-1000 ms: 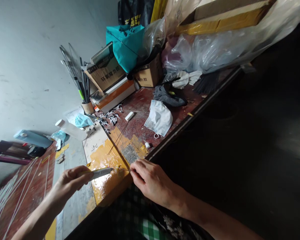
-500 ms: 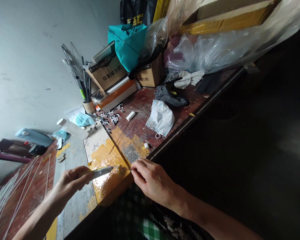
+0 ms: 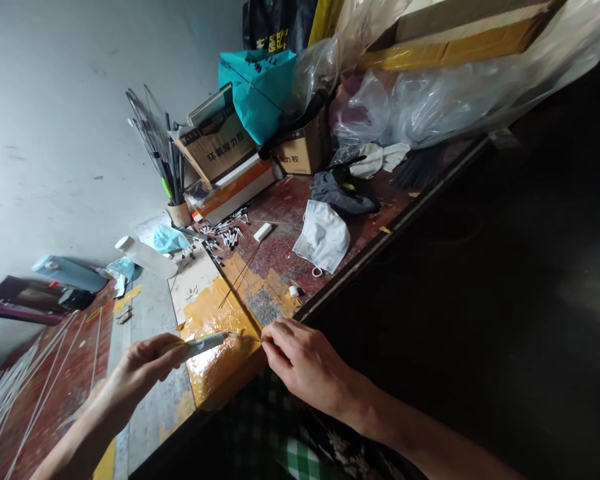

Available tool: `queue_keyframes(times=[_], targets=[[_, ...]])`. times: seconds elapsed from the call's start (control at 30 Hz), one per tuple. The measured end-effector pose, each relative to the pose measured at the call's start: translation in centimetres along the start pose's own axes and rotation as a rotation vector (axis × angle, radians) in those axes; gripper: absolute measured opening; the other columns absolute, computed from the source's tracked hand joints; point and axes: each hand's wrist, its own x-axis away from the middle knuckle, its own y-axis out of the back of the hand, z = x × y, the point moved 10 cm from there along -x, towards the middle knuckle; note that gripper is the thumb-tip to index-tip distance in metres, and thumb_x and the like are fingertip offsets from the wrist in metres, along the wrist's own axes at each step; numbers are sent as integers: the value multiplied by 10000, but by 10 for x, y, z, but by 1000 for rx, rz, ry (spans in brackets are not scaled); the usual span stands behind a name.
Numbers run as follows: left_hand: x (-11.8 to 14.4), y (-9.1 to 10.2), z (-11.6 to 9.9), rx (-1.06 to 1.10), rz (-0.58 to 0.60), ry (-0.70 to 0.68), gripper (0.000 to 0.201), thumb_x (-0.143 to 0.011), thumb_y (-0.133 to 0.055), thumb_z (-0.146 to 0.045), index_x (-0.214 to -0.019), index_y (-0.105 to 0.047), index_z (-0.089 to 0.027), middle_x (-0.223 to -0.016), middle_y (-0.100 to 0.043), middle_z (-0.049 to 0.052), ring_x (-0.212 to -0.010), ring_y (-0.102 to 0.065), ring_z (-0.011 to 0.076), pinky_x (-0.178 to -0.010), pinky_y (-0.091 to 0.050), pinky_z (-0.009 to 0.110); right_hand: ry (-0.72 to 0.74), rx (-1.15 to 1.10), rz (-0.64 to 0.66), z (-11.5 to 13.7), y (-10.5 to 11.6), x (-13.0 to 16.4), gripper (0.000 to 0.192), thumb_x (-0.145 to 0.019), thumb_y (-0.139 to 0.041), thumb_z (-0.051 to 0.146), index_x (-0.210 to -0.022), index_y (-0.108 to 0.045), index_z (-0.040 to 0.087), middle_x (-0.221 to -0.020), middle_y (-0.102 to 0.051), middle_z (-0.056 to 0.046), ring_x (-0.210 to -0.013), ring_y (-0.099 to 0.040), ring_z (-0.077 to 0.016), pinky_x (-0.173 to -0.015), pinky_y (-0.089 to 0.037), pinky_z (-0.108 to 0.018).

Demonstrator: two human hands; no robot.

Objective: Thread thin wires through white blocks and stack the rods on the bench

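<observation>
Head view: left hand [image 3: 140, 373] grip closed around grey tool [image 3: 203, 344], right hand [image 3: 303, 363] pinching thin rod [image 3: 250, 339].

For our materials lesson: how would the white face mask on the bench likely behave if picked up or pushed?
The face mask lies crumpled and creased, so it is probably floppy and light. Its ear loop trails loose, so it might snag. Being flat, it seems unlikely to roll.

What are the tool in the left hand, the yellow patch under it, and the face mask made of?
Tool: looks like grey metal or plastic, with a dull sheen; which one is unclear. The left hand grips it. Yellow patch: glossy and wet-looking with bright highlights, possibly glue or resin over tape. Mask: soft white nonwoven fabric, matte and creased, with an ear loop.
</observation>
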Motion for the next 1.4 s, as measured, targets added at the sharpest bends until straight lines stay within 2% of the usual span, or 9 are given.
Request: queue_keyframes(times=[0.17, 0.33, 0.43, 0.57, 0.77, 0.93, 1.1, 1.23, 1.4], targets=[[-1, 0, 1, -29, 9, -51, 355, -673, -699, -504, -540, -586, -195, -483, -416, -31, -514, -345, 143, -497, -250, 272, 1, -10, 8, 2, -3, 0, 123, -912, -474, 124, -830, -530, 196, -789, -605, -23, -752, -596, -162, -702, -479, -269], [-4, 0, 10, -50, 62, -48, 370, -743, -655, -541, -674, -651, -177, -564, -447, -20, -561, -349, 139, -529, -278, 253, 40, -33, 12, 6, -3, 1, 125, -922, -467, 122, -863, -548, 197, -803, -602, -25, -765, -593, -160, -715, -483, -266], [-3, -2, 13, -23, 86, -52, 377, -775, -632, -539, -687, -643, -172, -586, -426, -22, -579, -340, 137, -545, -280, 247, 34, -15, 36, 4, -3, 2, 131, -915, -476, 112, -868, -562, 199, -811, -599, -26, -773, -594, -163, -715, -489, -267], [0, -5, 20, 86, 112, -20, 371, -798, -615, -524, -687, -631, -171, -582, -395, -31, -567, -298, 132, -531, -250, 246, 1, 20, 49, -2, -2, 2, 143, -900, -481, 94, -843, -560, 199, -797, -592, -24, -763, -593, -170, -695, -487, -274], [6, -12, 36, 220, 176, 14, 368, -853, -569, -505, -714, -619, -169, -550, -446, -30, -539, -332, 115, -517, -229, 237, 6, 100, 61, -1, -3, -8, 130, -889, -500, 99, -852, -563, 207, -796, -602, -18, -732, -602, -164, -662, -483, -268], [8, -19, 55, 515, 187, 67, 336, -806, -649, -483, -728, -581, -163, -641, -514, -16, -490, -296, 74, -474, -163, 224, -14, 112, 63, -6, -6, -15, 130, -894, -489, 101, -874, -555, 211, -818, -608, -20, -751, -607, -172, -696, -492, -288], [10, -17, 70, 589, 155, 99, 370, -750, -693, -516, -737, -582, -164, -619, -522, -22, -459, -280, 60, -454, -119, 220, -45, 110, 75, -14, -7, -16, 130, -896, -490, 100, -888, -549, 215, -855, -602, -24, -780, -610, -171, -708, -500, -283], [12, -17, 74, 649, 183, 110, 352, -759, -707, -495, -779, -605, -158, -655, -602, 1, -472, -376, 58, -451, -209, 195, -66, 186, 112, -18, -10, -19, 123, -892, -511, 103, -884, -545, 221, -851, -594, -14, -771, -611, -173, -695, -496, -292], [17, -25, 76, 771, 250, 136, 289, -765, -742, -412, -805, -613, -157, -681, -674, 27, -538, -551, 101, -519, -369, 197, -118, 262, 149, -27, -14, -17, 131, -867, -560, 99, -902, -519, 218, -875, -602, -14, -791, -628, -188, -717, -515, -325]])
